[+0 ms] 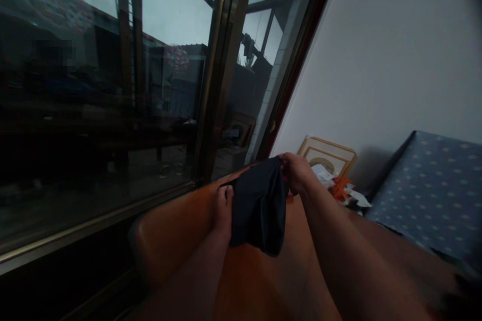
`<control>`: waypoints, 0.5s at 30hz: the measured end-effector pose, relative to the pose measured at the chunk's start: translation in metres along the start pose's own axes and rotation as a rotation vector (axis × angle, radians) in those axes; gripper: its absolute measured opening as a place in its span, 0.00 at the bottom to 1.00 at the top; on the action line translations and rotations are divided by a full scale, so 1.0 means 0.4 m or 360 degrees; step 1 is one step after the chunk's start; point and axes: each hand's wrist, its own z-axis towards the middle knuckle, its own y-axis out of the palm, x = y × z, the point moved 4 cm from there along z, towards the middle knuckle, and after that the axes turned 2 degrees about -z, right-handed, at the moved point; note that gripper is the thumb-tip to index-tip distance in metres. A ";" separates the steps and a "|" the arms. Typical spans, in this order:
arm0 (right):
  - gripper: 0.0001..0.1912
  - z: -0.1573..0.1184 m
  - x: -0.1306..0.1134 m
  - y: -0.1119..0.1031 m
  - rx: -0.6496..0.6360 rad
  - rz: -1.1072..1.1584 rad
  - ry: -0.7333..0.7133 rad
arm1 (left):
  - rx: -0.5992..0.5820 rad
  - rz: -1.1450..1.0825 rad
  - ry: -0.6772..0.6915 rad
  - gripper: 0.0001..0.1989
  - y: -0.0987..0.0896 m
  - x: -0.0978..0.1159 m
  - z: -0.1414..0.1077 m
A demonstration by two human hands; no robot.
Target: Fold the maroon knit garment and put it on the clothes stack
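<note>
Dark cloth (pixel 259 208) hangs in a loose fold above an orange-brown table (pixel 259 286) on my head feed. Left hand (pixel 223 209) pinches its left edge, fingers (pixel 227 195) clamped on the fabric; right hand (pixel 297 173) grips its top corner, fingertips pressed together on it. Beyond the cloth, a gold-framed picture (pixel 327 155) leans against a white wall (pixel 376 60), with white paper (pixel 320 173) and orange scraps (pixel 341 188) near it. Right of the cloth lies a blue dotted mat (pixel 429 190); left of it stands a metal-framed glass window (pixel 165 60).
</note>
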 end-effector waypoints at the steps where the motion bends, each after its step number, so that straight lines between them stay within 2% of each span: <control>1: 0.11 -0.008 -0.001 -0.015 -0.0008 0.0137 0.0023 | -0.0014 -0.0037 -0.0026 0.17 0.000 0.004 -0.003; 5: 0.10 -0.043 0.029 -0.109 0.0153 0.0641 0.0143 | 0.0006 -0.0093 -0.0053 0.18 0.008 0.018 -0.016; 8: 0.09 -0.073 0.037 -0.172 0.0198 0.0806 0.0141 | -0.0009 -0.0077 -0.0041 0.18 0.018 0.022 -0.019; 11: 0.09 -0.096 0.004 -0.195 0.0174 0.0710 0.0118 | -0.0030 -0.0073 -0.0021 0.19 0.025 0.015 -0.017; 13: 0.09 -0.103 -0.038 -0.199 0.0201 0.0614 0.0121 | -0.0026 -0.0069 -0.0019 0.18 0.026 0.007 -0.014; 15: 0.09 -0.104 -0.094 -0.198 0.0177 0.0719 0.0017 | -0.0006 -0.0078 -0.0031 0.18 0.024 -0.001 -0.009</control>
